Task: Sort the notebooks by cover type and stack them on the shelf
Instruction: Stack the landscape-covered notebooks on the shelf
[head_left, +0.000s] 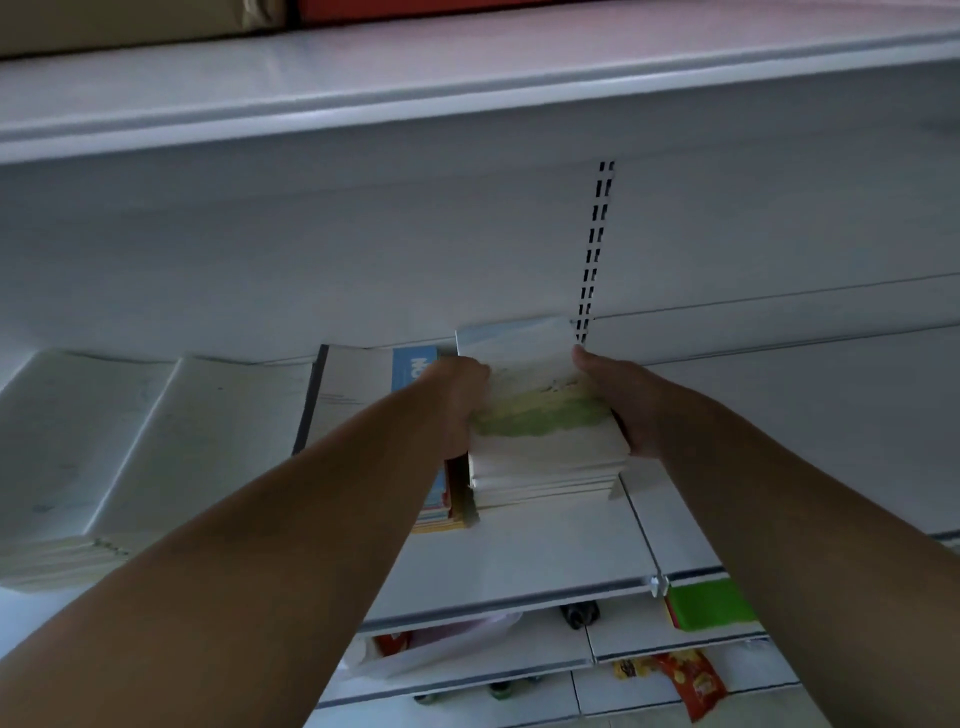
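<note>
White shelf (545, 551): carries the notebook stack (545, 441), just right of a blue-labelled pile (363, 384).
Left hand (457, 400): fingers grasp the stack's left edge.
Right hand (623, 400): fingers grasp its right edge.

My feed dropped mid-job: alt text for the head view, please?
Both hands, left hand and right hand, grip the sides of a stack of landscape-cover notebooks on a white shelf. More notebook stacks lie to its left.
</note>
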